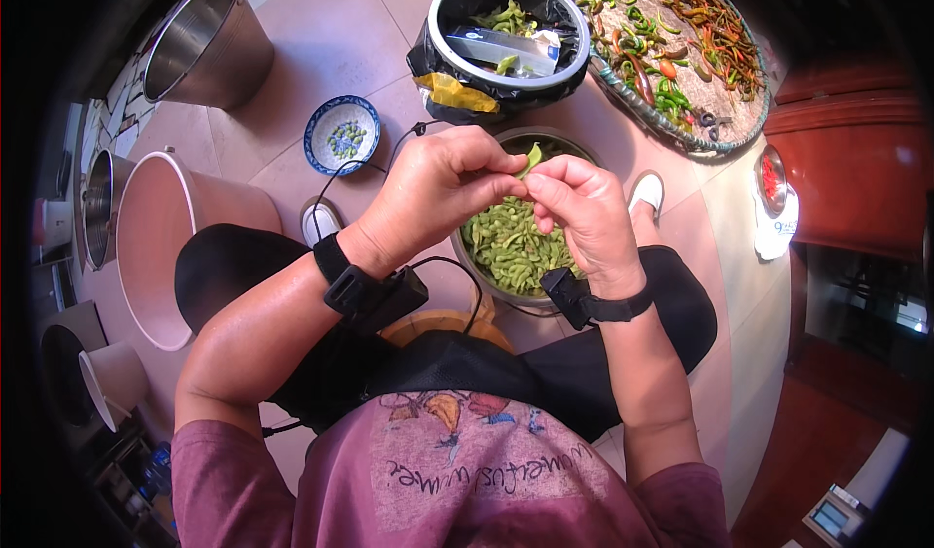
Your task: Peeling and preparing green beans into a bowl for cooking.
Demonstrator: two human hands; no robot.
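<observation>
Between the fingertips of both hands is one green bean pod point(533, 158). My left hand point(445, 180) pinches it from the left with thumb and forefinger. From the right, my right hand point(580, 209) grips its lower end. Both hands are above a round metal basin point(467, 260) filled with green pods point(522, 249), partly hidden under my hands. Farther left on the floor, a blue-rimmed bowl point(315, 139) holds several shelled green beans point(347, 139). Beyond the basin stands a bin point(438, 15) lined with a black bag, with pods and a box inside.
A woven tray point(642, 121) of chili peppers, with scissors point(713, 123), is at the upper right. A metal bucket point(248, 66) and a pink tub point(233, 198) stand at left. Red wooden furniture point(846, 176) borders the right. A cable point(332, 183) runs near my left wrist.
</observation>
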